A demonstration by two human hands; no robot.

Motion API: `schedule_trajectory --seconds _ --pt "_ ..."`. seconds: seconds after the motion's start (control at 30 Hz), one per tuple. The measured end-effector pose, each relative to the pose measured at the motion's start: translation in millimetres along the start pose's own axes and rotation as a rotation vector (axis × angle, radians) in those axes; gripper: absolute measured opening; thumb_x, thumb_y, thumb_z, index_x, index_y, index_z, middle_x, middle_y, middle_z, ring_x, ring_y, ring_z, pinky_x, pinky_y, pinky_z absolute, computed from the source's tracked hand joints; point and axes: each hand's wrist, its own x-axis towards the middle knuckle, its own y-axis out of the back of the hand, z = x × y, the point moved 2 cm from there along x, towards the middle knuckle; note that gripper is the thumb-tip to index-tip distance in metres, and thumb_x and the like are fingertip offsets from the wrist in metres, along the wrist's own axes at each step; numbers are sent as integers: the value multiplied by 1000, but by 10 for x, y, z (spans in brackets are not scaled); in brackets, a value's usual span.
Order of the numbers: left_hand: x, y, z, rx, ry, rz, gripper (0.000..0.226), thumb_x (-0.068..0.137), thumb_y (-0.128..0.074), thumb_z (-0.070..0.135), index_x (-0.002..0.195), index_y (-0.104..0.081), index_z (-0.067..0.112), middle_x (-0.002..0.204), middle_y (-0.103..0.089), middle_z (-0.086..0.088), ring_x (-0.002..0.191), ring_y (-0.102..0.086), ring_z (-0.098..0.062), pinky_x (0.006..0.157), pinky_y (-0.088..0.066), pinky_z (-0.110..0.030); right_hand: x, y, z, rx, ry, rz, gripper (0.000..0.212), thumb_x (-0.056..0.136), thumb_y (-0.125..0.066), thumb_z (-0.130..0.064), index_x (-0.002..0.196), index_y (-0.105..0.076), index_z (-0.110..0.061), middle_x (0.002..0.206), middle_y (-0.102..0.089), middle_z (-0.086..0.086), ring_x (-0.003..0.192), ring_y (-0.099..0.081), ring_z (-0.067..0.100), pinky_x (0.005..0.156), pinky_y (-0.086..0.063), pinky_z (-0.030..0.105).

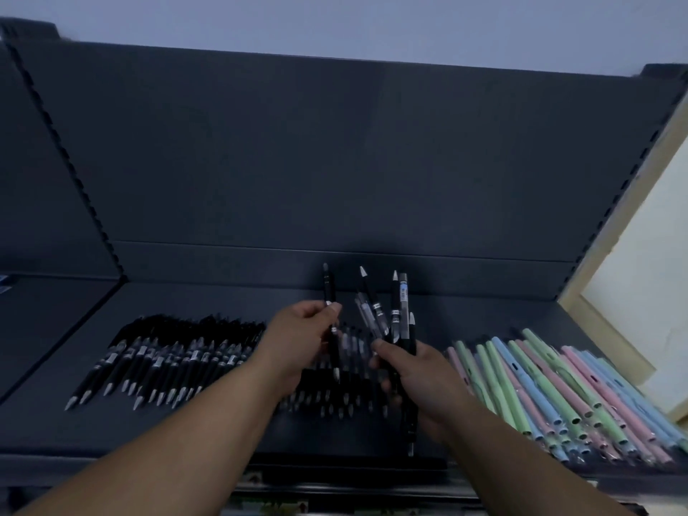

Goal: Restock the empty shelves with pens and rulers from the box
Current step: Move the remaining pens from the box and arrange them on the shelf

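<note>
— What is the left hand (301, 340) doing?
— Its grip is pinched on one black pen (329, 288), thumb and fingertips closed on the lower barrel. The pen stands nearly upright, tip up, above the shelf (223, 430).
— And the right hand (424, 378)?
— Its grip is curled round a bundle (391, 314) of pens, mostly black, a few with clear barrels. They fan out upward from the fist, tips up. At least one lower end pokes out under the hand.
— Do the two meet?
— The hands are near each other but apart. The single pen stands just left of the bundle and does not touch it.
— What lies on the shelf?
— On the left is a row of black pens (167, 361), side by side, tips toward the near edge. The row runs on to the right beneath both hands, blurred there. On the right are pastel pens (551, 385) in green, blue and pink, packed close and slanting, some overlapping.
— And behind them?
— A dark back panel (335, 162), and a pale wall (640, 292) at the far right.
</note>
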Motion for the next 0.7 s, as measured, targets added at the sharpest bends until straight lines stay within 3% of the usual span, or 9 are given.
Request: schedule_trajectory --seconds 0.1,0.27,0.37,0.43,0.53,0.7 --pt "66 362 -18 46 -20 154 8 94 -61 19 100 -65 14 85 -66 1 77 -59 -12 65 -47 -21 41 -231 -10 -30 8 -46 17 94 -63 -26 83 -60 -13 58 -60 -6 48 -49 9 43 -35 22" --pt "136 1125 -132 48 37 223 29 91 -57 0 116 -59 15 90 -67 -9 74 -60 -17 63 -52 -24 143 -862 -22 -65 -2 -121 12 94 -62 -25 89 -62 -14 69 -65 -4 50 -50 9 45 -37 23" --pt "189 1728 -156 95 33 336 33 90 -60 1 122 -56 10 95 -68 -9 80 -64 -21 76 -54 -31 228 -1257 -23 -61 -12 -110 13 94 -63 -25 88 -61 -14 68 -65 -3 49 -50 9 44 -37 24" --pt "223 2122 -165 143 33 409 30 89 -63 3 119 -58 4 85 -68 -9 77 -64 -23 76 -54 -34 282 -1470 -38 -68 -12 -85 13 95 -62 -24 90 -61 -12 67 -64 -3 49 -50 10 44 -38 25" --pt "218 2527 -163 226 28 452 16 89 -65 7 105 -62 6 80 -67 -7 70 -62 -16 60 -47 -21 333 -1704 -79 -87 -7 -59 13 96 -61 -24 97 -61 -11 73 -64 0 53 -49 13 46 -39 27" --pt "298 2692 -174 387 16 418 14 84 -72 18 91 -68 8 79 -68 -4 70 -60 -14 66 -46 -21 356 -1948 -74 -69 -9 -1 10 96 -61 -22 98 -61 -12 74 -64 1 50 -48 10 43 -38 23"
